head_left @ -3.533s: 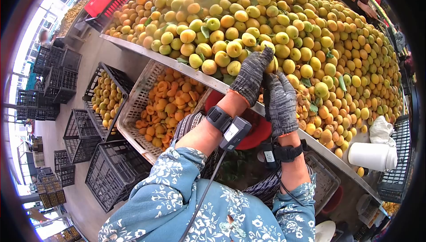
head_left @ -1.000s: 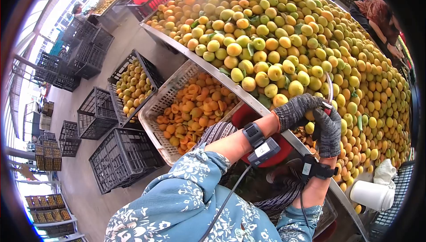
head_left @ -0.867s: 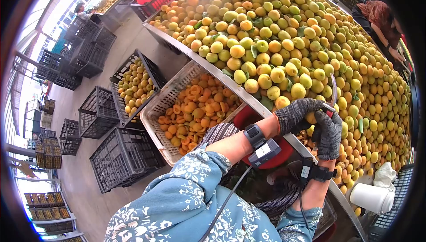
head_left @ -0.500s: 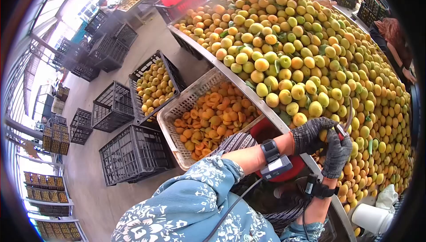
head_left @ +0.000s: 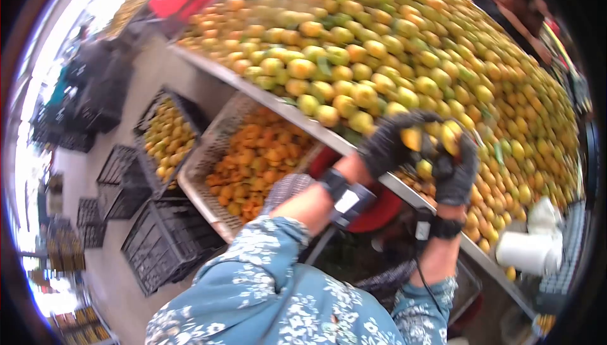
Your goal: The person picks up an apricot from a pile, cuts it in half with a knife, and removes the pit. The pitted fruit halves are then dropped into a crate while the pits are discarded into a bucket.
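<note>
Bench (head_left: 269, 99) crosses from upper left to lower right, piled with fruit (head_left: 354, 67) over upper middle and right. White crate (head_left: 218, 131), left of centre, just beside bench edge, contains orange fruit halves (head_left: 253, 161). Black crate (head_left: 171, 237) lower left. Red container (head_left: 382, 209) centre, partly behind left forearm. Hands close together right of centre, over the near bench edge, fingers curled: left hand (head_left: 393, 144) clamped on left piece (head_left: 411, 139), right hand (head_left: 458, 171) clamped on right piece (head_left: 450, 138), both yellow fruit. White tub (head_left: 523, 252) lower right. Blurred; can't tell if the pieces match.
</note>
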The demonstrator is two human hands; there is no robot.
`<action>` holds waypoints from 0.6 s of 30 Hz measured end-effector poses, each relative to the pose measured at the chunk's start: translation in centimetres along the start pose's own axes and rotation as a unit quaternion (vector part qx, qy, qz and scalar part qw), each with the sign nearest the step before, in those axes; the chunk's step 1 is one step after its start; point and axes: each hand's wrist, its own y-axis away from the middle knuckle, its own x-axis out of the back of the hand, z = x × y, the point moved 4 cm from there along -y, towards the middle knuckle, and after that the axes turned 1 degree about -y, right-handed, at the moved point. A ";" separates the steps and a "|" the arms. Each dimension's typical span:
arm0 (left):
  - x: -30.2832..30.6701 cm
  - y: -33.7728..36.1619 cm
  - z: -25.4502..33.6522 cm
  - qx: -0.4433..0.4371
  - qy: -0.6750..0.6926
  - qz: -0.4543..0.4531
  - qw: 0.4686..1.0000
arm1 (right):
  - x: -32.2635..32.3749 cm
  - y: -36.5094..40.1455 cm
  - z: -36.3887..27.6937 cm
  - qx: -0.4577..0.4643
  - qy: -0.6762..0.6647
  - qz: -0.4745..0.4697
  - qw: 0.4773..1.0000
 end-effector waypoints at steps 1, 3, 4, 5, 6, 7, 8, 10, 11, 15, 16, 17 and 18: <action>0.3 -0.2 0.2 0.044 0.074 -0.037 0.996 | 0.3 -0.2 0.0 -0.006 -0.035 -0.028 0.999; 0.3 0.2 0.4 0.086 0.097 -0.046 0.991 | -0.7 0.3 -1.4 -0.021 -0.023 -0.082 0.996; 0.0 0.6 0.8 0.084 0.046 -0.019 0.995 | -1.0 0.2 -1.6 -0.029 -0.024 -0.102 0.994; -0.3 0.8 0.8 0.074 -0.021 -0.034 0.996 | -0.7 0.0 -1.6 -0.018 -0.019 -0.116 0.993; -0.7 0.8 0.8 0.076 -0.023 -0.035 0.996 | -0.9 0.1 -1.6 -0.008 -0.015 -0.132 0.991; -1.3 0.7 0.8 0.082 -0.054 -0.047 0.994 | -1.4 0.2 -1.4 -0.008 -0.017 -0.132 0.991; -1.9 0.5 0.7 0.087 -0.085 -0.059 0.991 | -2.0 0.3 -1.2 0.018 -0.021 -0.095 0.995; -2.5 0.1 0.9 0.012 -0.168 -0.042 0.985 | -2.1 0.2 -1.1 0.043 -0.025 -0.059 0.997; -2.3 0.1 1.0 0.032 -0.182 -0.049 0.982 | -1.8 -0.1 -0.8 0.064 0.008 -0.073 0.995; -2.2 0.6 1.0 0.080 -0.159 -0.035 0.983 | -1.4 -0.2 -1.7 0.068 0.048 -0.067 0.994; -2.1 0.6 0.9 0.087 -0.154 -0.022 0.984 | -1.0 -0.3 -2.2 0.050 0.063 -0.062 0.995; -1.9 0.8 0.9 0.109 -0.176 -0.033 0.978 | -0.6 -0.3 -2.9 0.024 0.037 -0.072 0.996; -1.8 0.8 0.8 0.110 -0.176 -0.033 0.978 | -0.8 -0.1 -3.9 0.049 0.037 -0.056 0.997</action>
